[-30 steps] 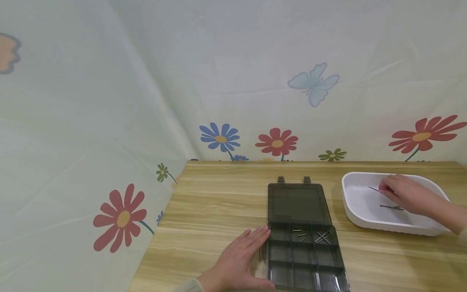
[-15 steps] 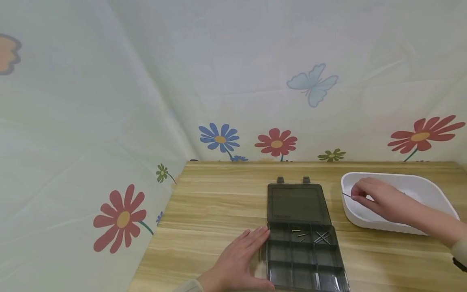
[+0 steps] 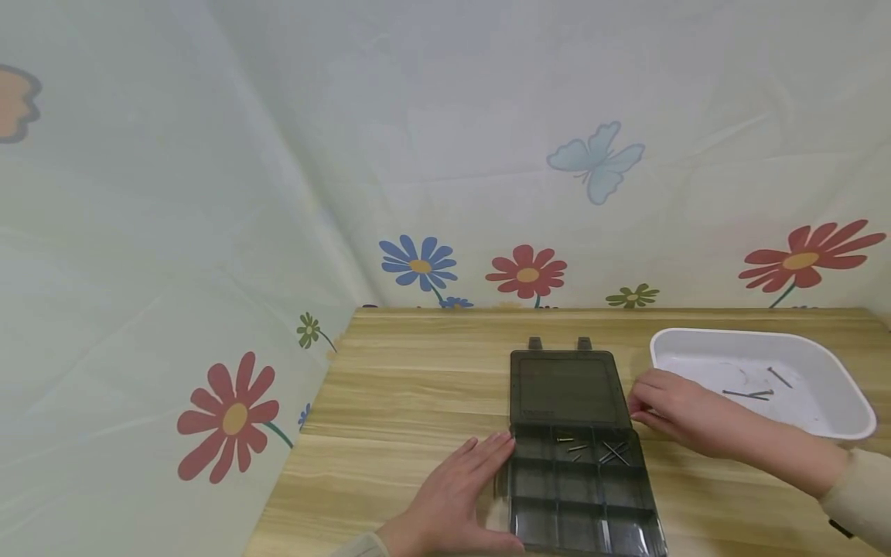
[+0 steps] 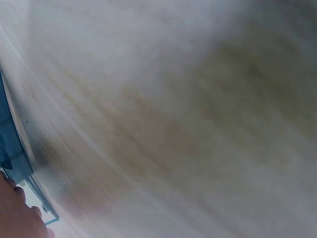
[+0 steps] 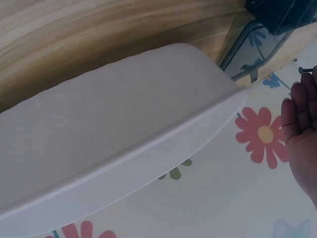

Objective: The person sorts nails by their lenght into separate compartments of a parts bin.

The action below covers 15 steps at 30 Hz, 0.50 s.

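Note:
A dark see-through compartment box (image 3: pixel 579 483) lies on the wooden table with its lid (image 3: pixel 567 387) folded back flat. My left hand (image 3: pixel 452 495) rests along the box's left side, fingers straight, the thumb near its front edge. Beside the lid's right edge is my right hand (image 3: pixel 685 414), above the table. It pinches a nail (image 5: pixel 305 70), whose head shows at the fingertips in the right wrist view; the head view hides it. In the back row, the middle compartment holds several small screws (image 3: pixel 576 448) and the right one has crossed nails (image 3: pixel 616 452).
A white tray (image 3: pixel 838 387) stands right of the box, partly behind the right forearm. A few nails (image 3: pixel 748 395) lie in it. The table (image 3: pixel 418 363) meets a flowered cloth (image 3: pixel 473 155) at the back and left.
My right hand has left the white tray with the nail and moved left and toward me, up to the box. My left hand has stayed at the box.

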Each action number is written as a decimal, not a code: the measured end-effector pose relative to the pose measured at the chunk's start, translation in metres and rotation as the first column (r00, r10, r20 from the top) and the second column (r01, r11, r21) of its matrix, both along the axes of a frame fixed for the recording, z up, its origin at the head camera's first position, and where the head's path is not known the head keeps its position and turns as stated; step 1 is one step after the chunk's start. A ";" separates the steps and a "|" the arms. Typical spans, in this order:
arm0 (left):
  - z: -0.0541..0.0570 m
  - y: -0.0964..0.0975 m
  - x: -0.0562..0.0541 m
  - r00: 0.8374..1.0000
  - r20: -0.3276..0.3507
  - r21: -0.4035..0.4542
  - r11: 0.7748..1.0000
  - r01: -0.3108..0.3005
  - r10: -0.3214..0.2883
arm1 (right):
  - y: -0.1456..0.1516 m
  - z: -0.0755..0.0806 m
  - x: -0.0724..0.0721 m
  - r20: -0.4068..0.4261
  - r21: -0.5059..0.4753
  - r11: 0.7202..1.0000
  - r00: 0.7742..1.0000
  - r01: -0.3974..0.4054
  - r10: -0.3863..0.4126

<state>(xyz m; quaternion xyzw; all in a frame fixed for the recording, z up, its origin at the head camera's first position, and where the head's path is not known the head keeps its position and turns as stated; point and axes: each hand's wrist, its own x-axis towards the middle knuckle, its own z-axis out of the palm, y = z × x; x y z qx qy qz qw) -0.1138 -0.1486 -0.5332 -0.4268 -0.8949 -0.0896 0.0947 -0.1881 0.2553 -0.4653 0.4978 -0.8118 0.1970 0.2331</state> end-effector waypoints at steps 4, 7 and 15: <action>0.000 0.000 0.000 1.000 0.000 -0.003 1.000 0.000 0.000 | -0.007 -0.006 0.001 -0.029 0.025 0.999 0.999 -0.029 0.029; 0.001 0.000 0.000 1.000 0.005 -0.004 1.000 -0.001 0.001 | -0.011 -0.011 0.002 -0.025 0.041 0.998 0.999 -0.044 0.045; 0.003 0.000 0.001 1.000 0.012 -0.004 1.000 -0.001 0.001 | -0.015 -0.023 0.002 0.017 0.097 0.993 0.998 -0.062 0.061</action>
